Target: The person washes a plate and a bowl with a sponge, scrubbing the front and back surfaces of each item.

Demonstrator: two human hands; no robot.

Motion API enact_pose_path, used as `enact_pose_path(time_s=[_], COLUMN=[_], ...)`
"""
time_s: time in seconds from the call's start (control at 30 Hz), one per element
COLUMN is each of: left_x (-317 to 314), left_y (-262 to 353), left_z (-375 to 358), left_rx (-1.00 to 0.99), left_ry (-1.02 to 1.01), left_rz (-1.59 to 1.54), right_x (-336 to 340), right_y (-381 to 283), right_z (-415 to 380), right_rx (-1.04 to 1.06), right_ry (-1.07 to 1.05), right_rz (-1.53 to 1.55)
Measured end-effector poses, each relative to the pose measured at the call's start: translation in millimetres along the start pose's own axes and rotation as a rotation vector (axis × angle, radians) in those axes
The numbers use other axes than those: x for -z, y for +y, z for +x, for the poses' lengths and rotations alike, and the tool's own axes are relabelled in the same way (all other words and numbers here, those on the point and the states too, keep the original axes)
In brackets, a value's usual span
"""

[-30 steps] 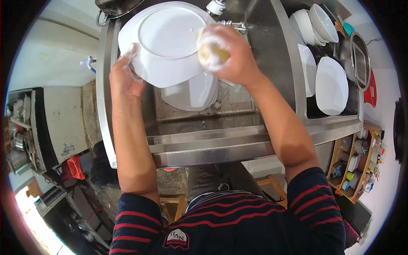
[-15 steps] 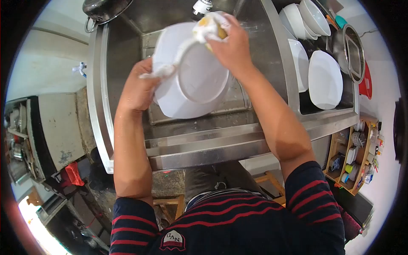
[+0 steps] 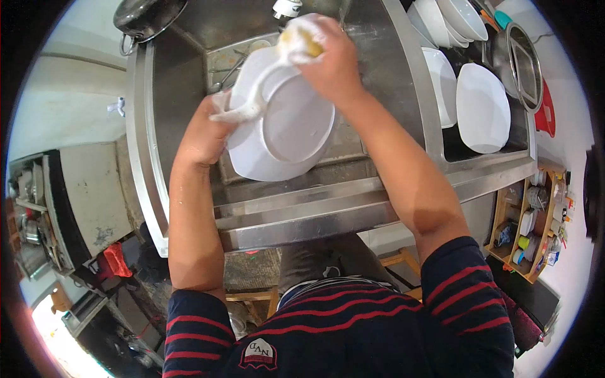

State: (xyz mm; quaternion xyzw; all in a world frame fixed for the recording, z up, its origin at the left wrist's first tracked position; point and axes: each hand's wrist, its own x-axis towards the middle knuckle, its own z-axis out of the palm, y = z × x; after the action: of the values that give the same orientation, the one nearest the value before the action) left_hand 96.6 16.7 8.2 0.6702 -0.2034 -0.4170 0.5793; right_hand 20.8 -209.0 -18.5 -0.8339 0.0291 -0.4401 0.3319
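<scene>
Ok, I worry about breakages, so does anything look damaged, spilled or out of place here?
Nothing stands out. The plate in the left hand shows no visible chip, and its streak of foam fits the soapy sponge in the right hand. Hairline cracks would be too small to tell.

The left hand (image 3: pixel 207 135) is gripping a white plate (image 3: pixel 297 120). The right hand (image 3: pixel 334 63) is holding a sudsy sponge (image 3: pixel 299 41).
</scene>
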Motion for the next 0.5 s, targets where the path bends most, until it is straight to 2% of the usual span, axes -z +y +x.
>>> enact_pose_path(time_s=[0.03, 0.07, 0.13, 0.17, 0.23, 0.3, 0.33, 0.4, 0.43, 0.47, 0.5], left_x=[0, 1, 6, 8, 19, 33, 32, 30, 38, 35, 31], left_y=[6, 10, 15, 17, 16, 14, 14, 23, 13, 5, -2], left_z=[-1, -2, -3, -4, -4, -3, -6, -5, 1, 5, 9], left_rx=[-0.002, -0.008, -0.036, -0.032, -0.017, -0.105, -0.087, -0.101, -0.187, -0.185, -0.123], left_ry=[0.024, 0.049, 0.076, 0.092, 0.113, 0.182, 0.179, 0.303, 0.285, 0.279, 0.329], left_rz=[-0.068, -0.138, -0.134, -0.13, -0.125, 0.049, 0.054, 0.338, 0.534, 0.539, 0.794], right_x=[4, 8, 15, 17, 22, 27, 29, 29, 30, 32, 31], right_y=[9, 16, 23, 27, 24, 20, 18, 16, 11, 8, 9], right_z=[-3, -6, -5, -5, -1, 5, 3, 6, 9, 11, 10], right_rx=[-0.147, -0.143, -0.378, -0.377, -0.614, -0.58, -0.547, -0.536, -0.584, -0.63, -0.634], right_ry=[0.044, 0.043, -0.16, -0.161, -0.363, -0.331, -0.294, -0.266, -0.265, -0.264, -0.259], right_rz=[-0.044, -0.042, -0.287, -0.284, -0.41, -0.423, -0.443, -0.462, -0.389, -0.315, -0.313])
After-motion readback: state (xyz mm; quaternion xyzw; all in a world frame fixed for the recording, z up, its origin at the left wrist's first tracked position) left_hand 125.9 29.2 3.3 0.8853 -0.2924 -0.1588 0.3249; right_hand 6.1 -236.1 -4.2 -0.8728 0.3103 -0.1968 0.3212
